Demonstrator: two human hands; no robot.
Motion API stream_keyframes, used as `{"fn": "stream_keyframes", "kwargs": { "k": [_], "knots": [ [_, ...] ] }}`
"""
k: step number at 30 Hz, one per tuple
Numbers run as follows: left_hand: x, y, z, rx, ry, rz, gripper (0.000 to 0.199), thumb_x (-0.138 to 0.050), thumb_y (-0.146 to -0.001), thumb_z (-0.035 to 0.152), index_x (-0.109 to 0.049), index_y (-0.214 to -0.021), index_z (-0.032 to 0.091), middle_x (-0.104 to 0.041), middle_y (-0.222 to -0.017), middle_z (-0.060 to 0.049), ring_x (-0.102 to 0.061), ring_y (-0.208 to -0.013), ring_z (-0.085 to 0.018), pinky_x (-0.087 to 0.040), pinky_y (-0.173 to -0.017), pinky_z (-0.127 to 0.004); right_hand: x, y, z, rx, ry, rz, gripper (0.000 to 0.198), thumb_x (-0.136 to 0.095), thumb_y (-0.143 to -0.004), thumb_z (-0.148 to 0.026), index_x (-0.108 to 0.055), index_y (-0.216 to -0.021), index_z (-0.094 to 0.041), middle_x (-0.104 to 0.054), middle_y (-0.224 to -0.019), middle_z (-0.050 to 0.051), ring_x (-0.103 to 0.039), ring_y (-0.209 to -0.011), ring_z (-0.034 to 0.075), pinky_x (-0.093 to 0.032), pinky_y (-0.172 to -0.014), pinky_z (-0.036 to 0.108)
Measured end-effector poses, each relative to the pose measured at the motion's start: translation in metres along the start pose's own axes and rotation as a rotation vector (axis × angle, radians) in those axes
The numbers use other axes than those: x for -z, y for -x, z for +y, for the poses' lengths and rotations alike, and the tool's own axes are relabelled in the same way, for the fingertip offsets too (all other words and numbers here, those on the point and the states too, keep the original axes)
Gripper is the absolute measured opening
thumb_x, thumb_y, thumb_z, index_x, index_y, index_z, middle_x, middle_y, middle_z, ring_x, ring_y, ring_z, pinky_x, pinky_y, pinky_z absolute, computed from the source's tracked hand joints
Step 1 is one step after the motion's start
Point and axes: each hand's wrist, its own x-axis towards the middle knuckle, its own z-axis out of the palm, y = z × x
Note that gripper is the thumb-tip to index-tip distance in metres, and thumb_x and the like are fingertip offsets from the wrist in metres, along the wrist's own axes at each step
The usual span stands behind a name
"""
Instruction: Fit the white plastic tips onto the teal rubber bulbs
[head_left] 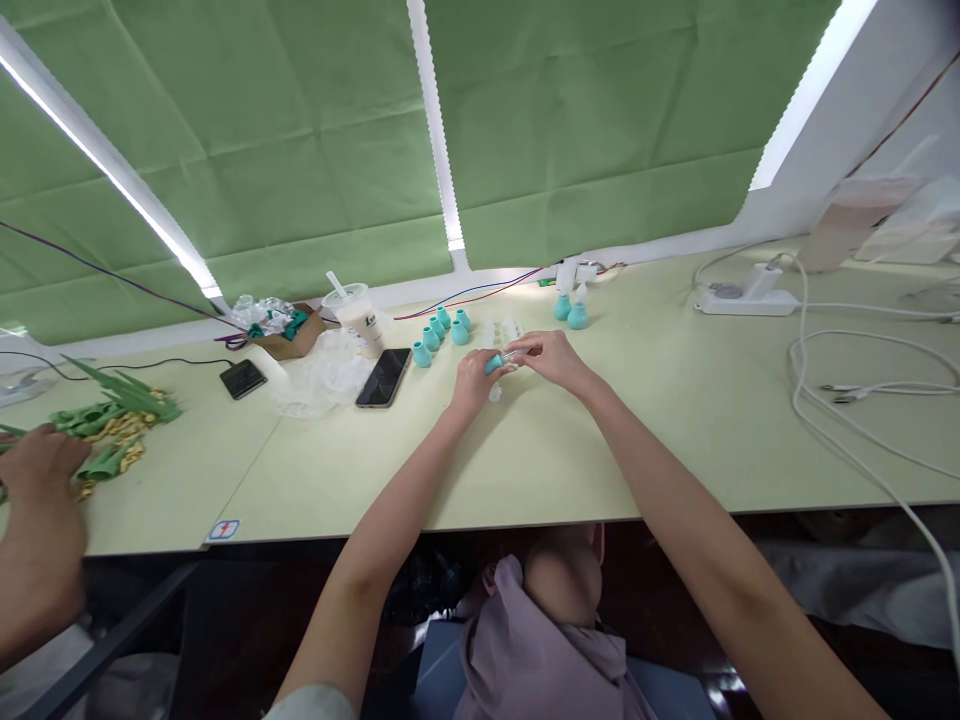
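Over the middle of the table, my left hand [472, 380] is closed around a small turquoise bulb-shaped piece [493, 363]. My right hand [555, 357] pinches a thin, clear or shiny piece [514, 353] against the bulb's end; its exact kind is too small to tell. Small whitish translucent pieces [511, 328] lie just behind my hands, and one white piece [495, 393] is in front of them. Several turquoise bulb-shaped pieces [430, 338] stand to the left. Two more turquoise pieces [577, 317] stand behind my right hand, with a white tip showing on one.
A phone [384, 378], plastic bag [319, 375], drink cup [360, 315] and cardboard box [296, 335] are left. Further left, another person's hand [41, 455] is at green and yellow pieces [112, 430]. A power strip [750, 300] and white cables [862, 385] lie right.
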Motion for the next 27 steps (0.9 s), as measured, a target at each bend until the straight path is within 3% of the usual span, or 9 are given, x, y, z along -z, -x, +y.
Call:
{"fn": "stream_keyframes", "kwargs": {
  "k": [7, 11, 14, 18, 23, 27],
  "knots": [
    [-0.003, 0.002, -0.003, -0.05, -0.061, -0.091, 0.035, -0.064, -0.072, 0.053, -0.067, -0.085, 0.02, -0.066, -0.077, -0.007, -0.059, -0.078, -0.023, -0.044, -0.067, -0.032, 0.0, 0.002, 0.003, -0.048, -0.051, -0.109, 0.017, -0.063, -0.071, -0.027, -0.075, -0.081, -0.022, -0.072, -0.081, 0.002, -0.064, -0.068, 0.016, -0.052, -0.066, 0.029],
    [-0.003, 0.0, -0.003, -0.047, -0.019, -0.053, 0.034, -0.065, -0.072, 0.05, -0.066, -0.089, 0.021, -0.066, -0.081, -0.006, -0.06, -0.082, -0.022, -0.045, -0.071, -0.031, 0.001, 0.002, -0.001, -0.052, -0.04, -0.081, 0.019, -0.063, -0.072, -0.029, -0.075, -0.085, -0.022, -0.071, -0.084, 0.003, -0.064, -0.071, 0.017, -0.053, -0.069, 0.03],
    [0.003, -0.004, 0.003, -0.036, 0.065, -0.003, 0.032, -0.063, -0.075, 0.048, -0.064, -0.092, 0.02, -0.067, -0.089, -0.006, -0.06, -0.086, -0.021, -0.045, -0.077, -0.031, 0.006, -0.001, -0.007, -0.065, -0.061, -0.022, 0.037, -0.066, -0.071, -0.032, -0.068, -0.108, -0.025, -0.069, -0.094, 0.003, -0.064, -0.076, 0.017, -0.054, -0.074, 0.032],
    [0.012, -0.008, 0.012, 0.06, 0.267, 0.111, 0.035, -0.048, -0.085, 0.05, -0.061, -0.093, 0.019, -0.065, -0.088, -0.004, -0.059, -0.083, -0.018, -0.046, -0.077, -0.03, 0.01, -0.003, -0.009, -0.097, -0.244, 0.091, 0.07, -0.067, -0.072, -0.041, -0.04, -0.136, -0.032, -0.06, -0.12, 0.005, -0.062, -0.096, 0.019, -0.054, -0.079, 0.034],
    [0.004, -0.007, 0.009, 0.146, 0.423, 0.16, 0.043, -0.025, -0.094, 0.048, -0.057, -0.103, 0.021, -0.06, -0.104, -0.006, -0.054, -0.104, -0.017, -0.044, -0.089, -0.031, -0.022, -0.002, -0.005, -0.167, -0.512, -0.081, 0.082, -0.074, -0.062, -0.044, -0.041, -0.135, -0.03, -0.049, -0.136, 0.008, -0.052, -0.118, 0.024, -0.05, -0.091, 0.04],
    [-0.006, -0.004, 0.004, 0.24, 0.368, 0.161, 0.042, -0.023, -0.094, 0.047, -0.054, -0.11, 0.025, -0.057, -0.11, -0.009, -0.051, -0.112, -0.018, -0.043, -0.094, -0.036, -0.044, 0.0, -0.007, -0.248, -0.595, -0.005, 0.076, -0.078, -0.054, -0.044, -0.056, -0.124, -0.024, -0.057, -0.128, 0.006, -0.051, -0.119, 0.027, -0.049, -0.094, 0.042]
  ]
}}
